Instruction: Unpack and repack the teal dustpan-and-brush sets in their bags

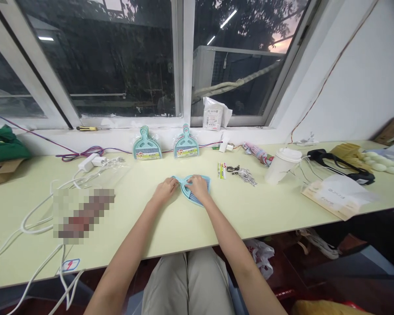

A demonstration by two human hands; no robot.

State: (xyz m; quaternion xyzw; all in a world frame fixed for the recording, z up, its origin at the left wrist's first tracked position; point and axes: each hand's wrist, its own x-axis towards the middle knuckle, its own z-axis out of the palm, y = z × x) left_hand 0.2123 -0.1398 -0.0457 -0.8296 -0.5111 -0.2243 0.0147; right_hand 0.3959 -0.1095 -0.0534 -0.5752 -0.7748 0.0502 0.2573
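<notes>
Pale blue plastic: we are pressing a small dustpan-and-brush set [192, 190] flat on the surface [170, 227], well in front of the two packaged sets [166, 144] leaning below the window. Our left hand [166, 189] is pinching its handle end, fingers curled closed; our right hand [198, 187] is lying flat over the pan. We judge it light, stiff, slightly slippery; the handle is offering the best hold.
</notes>
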